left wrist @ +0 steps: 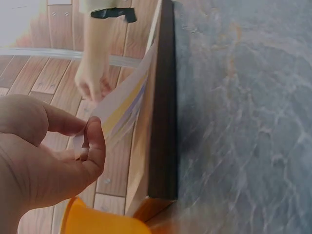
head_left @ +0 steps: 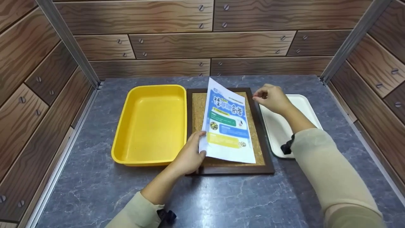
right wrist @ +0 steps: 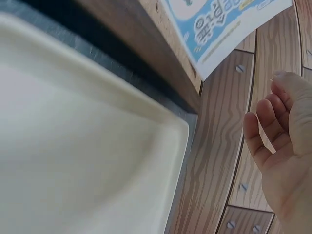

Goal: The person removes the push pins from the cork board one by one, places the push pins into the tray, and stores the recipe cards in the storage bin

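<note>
A printed sheet of paper [head_left: 226,129], blue and white with green and yellow panels, is held tilted over a cork board [head_left: 227,170] with a dark frame, lying in the middle of a grey marbled counter [head_left: 79,190]. The left hand [head_left: 190,152] pinches the sheet's lower left edge between thumb and fingers. The right hand [head_left: 272,98] is raised beyond the board's right edge, fingers curled and thumb meeting forefinger; it seems to pinch a tiny thin object [right wrist: 271,79] (too small to name with certainty).

Held by one edge only, the sheet could swing, bend or slide askew on the cork if the left hand's grip shifts. The tiny object, if dropped, could be hard to find, and if it is sharp, a careless press could prick a finger.

Left of the board sits a yellow tub [head_left: 152,126]; only its smooth yellow floor shows inside. To the right, just beside the frame, lies a shallow white tray [head_left: 302,107]. Its visible floor is plain white, but the right arm covers part of it in the head view, so I cannot tell everything it holds.
</note>
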`<state>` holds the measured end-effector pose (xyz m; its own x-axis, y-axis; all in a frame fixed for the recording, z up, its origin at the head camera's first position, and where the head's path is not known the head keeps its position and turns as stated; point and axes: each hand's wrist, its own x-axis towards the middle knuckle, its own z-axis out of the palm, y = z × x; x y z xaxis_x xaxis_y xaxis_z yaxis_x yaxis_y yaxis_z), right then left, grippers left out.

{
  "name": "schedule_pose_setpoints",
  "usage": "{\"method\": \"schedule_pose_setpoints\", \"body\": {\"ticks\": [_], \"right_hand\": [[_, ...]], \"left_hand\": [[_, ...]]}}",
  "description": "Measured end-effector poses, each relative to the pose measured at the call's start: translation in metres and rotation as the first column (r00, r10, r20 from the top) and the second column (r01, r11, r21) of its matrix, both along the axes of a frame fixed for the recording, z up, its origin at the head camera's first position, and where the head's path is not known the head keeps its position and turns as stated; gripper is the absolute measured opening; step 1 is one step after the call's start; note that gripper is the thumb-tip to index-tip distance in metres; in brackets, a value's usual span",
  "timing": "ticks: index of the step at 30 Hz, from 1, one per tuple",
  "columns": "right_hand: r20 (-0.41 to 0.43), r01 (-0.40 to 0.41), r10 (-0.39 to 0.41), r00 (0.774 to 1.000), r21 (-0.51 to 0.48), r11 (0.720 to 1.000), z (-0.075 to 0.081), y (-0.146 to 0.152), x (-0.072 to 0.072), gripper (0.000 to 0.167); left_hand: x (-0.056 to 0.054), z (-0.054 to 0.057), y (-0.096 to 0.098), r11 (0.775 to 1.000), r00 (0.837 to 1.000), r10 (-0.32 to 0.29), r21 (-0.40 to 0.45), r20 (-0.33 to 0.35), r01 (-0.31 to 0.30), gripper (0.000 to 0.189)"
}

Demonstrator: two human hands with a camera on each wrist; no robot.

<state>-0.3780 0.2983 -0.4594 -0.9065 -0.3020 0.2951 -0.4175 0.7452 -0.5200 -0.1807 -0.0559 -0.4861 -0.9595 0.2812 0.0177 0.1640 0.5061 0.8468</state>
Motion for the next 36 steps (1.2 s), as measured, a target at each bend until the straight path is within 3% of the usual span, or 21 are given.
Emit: {"method": "schedule_pose_setpoints", "body": {"ticks": [4,8,11,18,24,36], "right_hand": [[-0.019,0.015,-0.015,1.000,-0.011,1.000,-0.002,0.013,0.004,0.014],[-0.044,0.033,-0.034,0.998,-0.028,0.999,-0.006,0.028,0.007,0.013],[-0.052,0.046,-0.048,0.998,-0.030,0.998,-0.010,0.038,0.010,0.012],[-0.018,0.088,-0.087,0.996,0.003,0.996,-0.013,0.055,0.019,0.013],[-0.037,0.096,-0.095,0.995,0.029,0.995,-0.013,0.065,0.024,0.011],[-0.063,0.104,-0.101,0.993,0.032,0.994,-0.020,0.081,0.030,0.010]], "left_hand": [[0.001,0.004,-0.008,0.997,0.996,-0.007,0.074,0.090,0.000,0.065],[0.001,0.008,-0.018,0.983,0.976,-0.016,0.179,0.216,-0.024,0.066],[0.000,0.009,-0.028,0.971,0.964,-0.021,0.236,0.266,-0.044,0.066],[0.000,0.013,-0.048,0.947,0.948,-0.013,0.308,0.317,-0.090,0.067],[0.000,0.018,-0.067,0.921,0.930,-0.009,0.365,0.366,-0.134,0.067],[0.004,0.031,-0.122,0.912,0.936,0.042,0.368,0.349,-0.179,0.066]]}}
